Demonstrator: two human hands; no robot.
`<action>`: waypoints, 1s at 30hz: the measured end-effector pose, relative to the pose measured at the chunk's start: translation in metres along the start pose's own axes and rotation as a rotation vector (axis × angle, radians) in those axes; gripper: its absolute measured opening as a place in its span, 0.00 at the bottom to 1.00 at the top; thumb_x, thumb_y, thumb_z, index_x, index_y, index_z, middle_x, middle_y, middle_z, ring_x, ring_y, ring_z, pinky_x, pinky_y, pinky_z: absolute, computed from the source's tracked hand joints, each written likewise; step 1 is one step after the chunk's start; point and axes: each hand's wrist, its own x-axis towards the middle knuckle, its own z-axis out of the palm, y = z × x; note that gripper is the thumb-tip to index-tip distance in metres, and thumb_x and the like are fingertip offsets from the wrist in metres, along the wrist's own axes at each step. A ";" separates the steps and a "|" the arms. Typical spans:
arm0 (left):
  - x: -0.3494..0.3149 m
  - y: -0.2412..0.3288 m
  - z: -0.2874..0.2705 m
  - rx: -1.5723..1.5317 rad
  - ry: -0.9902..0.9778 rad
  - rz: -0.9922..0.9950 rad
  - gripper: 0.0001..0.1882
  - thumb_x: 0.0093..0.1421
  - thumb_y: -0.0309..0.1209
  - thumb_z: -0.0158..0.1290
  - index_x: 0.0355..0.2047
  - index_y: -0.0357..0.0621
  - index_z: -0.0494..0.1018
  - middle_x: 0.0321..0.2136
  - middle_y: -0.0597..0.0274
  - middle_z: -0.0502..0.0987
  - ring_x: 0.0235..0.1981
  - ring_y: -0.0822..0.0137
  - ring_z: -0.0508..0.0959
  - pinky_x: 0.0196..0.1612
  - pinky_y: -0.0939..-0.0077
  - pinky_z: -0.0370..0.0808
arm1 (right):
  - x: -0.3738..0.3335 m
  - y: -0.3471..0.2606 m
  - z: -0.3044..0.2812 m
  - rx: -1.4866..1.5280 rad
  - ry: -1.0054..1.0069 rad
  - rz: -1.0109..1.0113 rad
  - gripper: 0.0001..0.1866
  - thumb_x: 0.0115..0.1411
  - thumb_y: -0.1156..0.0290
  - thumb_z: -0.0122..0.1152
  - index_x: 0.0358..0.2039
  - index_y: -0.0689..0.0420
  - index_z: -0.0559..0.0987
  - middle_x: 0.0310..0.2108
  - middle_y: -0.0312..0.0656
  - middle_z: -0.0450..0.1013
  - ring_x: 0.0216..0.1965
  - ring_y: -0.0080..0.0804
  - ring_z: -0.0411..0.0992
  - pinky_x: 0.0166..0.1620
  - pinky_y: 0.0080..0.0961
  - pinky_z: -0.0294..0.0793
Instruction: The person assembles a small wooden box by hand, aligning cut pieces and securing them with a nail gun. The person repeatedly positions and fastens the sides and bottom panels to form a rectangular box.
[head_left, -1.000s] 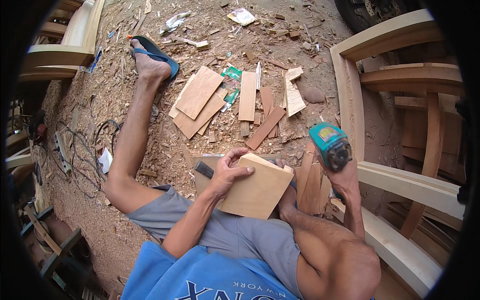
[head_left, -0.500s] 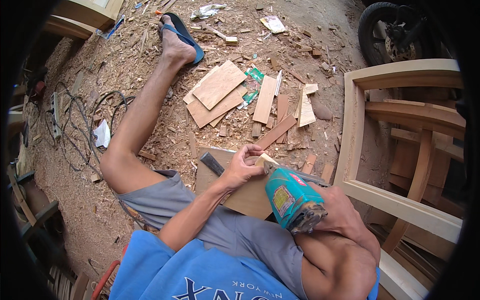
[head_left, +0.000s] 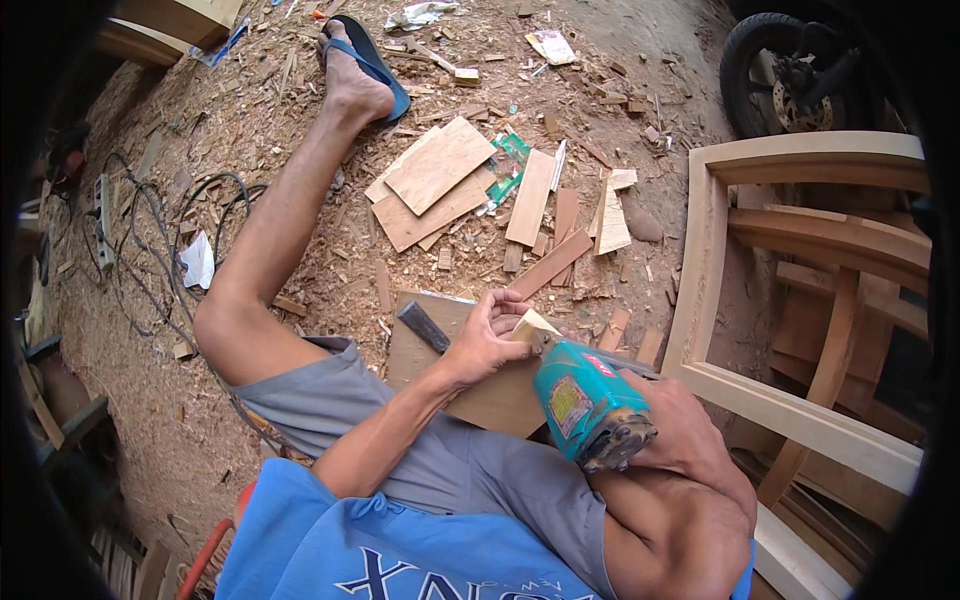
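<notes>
Fingers of the left hand (head_left: 488, 342) curled, thumb on the near side, closed on a pale, wedge-ended wooden piece (head_left: 535, 327) at the upper edge of a squarish light-brown wooden board (head_left: 497, 402). Right hand (head_left: 675, 422) wrapped around the grip of a teal, block-bodied power tool (head_left: 590, 400) with a scuffed dark end; its fingers mostly hidden behind the casing, trigger finger cannot be told. Tool's nose at the pale piece, seemingly touching.

Progress, by judgement: work at this edge under way, not complete. Piece and board sit together; whether anything fixes them is hidden by hand and tool. Both held over the lap.

Just left, a dark, tapered handle (head_left: 424, 327) rests on a wider brown flat panel (head_left: 412, 363). Farther out, on the chip-strewn ground (head_left: 330, 300), thin tan rectangular boards (head_left: 440, 165) overlap in a loose pile; a narrow light plank (head_left: 530, 198) and a reddish-brown strip (head_left: 550, 264) lie near. All these look cut but unjoined, so apparently unworked stock. To the right, a pale wooden frame (head_left: 697, 260) stands with its corners joined, the most finished-looking thing in view.
</notes>
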 end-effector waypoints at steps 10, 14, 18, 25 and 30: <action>-0.008 0.010 0.002 0.056 0.007 -0.011 0.45 0.44 0.25 0.72 0.59 0.37 0.59 0.54 0.52 0.66 0.57 0.61 0.71 0.61 0.67 0.70 | -0.023 0.007 0.005 0.045 0.003 0.044 0.23 0.50 0.58 0.69 0.42 0.57 0.74 0.25 0.48 0.78 0.27 0.48 0.78 0.30 0.42 0.75; -0.012 0.007 -0.003 0.060 0.022 -0.040 0.45 0.44 0.23 0.71 0.60 0.35 0.60 0.53 0.51 0.69 0.56 0.63 0.72 0.61 0.70 0.70 | -0.044 0.016 0.008 0.114 0.011 0.072 0.24 0.50 0.57 0.69 0.43 0.57 0.73 0.25 0.48 0.78 0.27 0.48 0.78 0.30 0.42 0.75; -0.013 0.005 -0.004 0.044 0.076 -0.096 0.40 0.46 0.24 0.70 0.58 0.35 0.64 0.50 0.56 0.72 0.52 0.66 0.74 0.58 0.71 0.71 | -0.052 0.026 0.011 0.168 0.020 0.079 0.25 0.50 0.57 0.68 0.44 0.56 0.72 0.25 0.48 0.78 0.26 0.49 0.78 0.29 0.43 0.75; -0.011 0.008 0.002 0.079 0.083 -0.124 0.36 0.47 0.25 0.68 0.57 0.37 0.66 0.48 0.57 0.73 0.48 0.68 0.76 0.52 0.72 0.75 | -0.018 0.053 0.018 0.107 0.104 0.076 0.26 0.50 0.57 0.68 0.45 0.56 0.71 0.24 0.47 0.78 0.26 0.49 0.77 0.28 0.43 0.74; -0.011 0.009 0.003 0.073 0.081 -0.141 0.35 0.48 0.24 0.68 0.56 0.37 0.68 0.46 0.58 0.75 0.46 0.68 0.76 0.51 0.72 0.76 | -0.015 0.046 0.018 0.089 0.105 0.047 0.21 0.52 0.60 0.66 0.41 0.57 0.70 0.24 0.49 0.77 0.25 0.50 0.77 0.27 0.45 0.74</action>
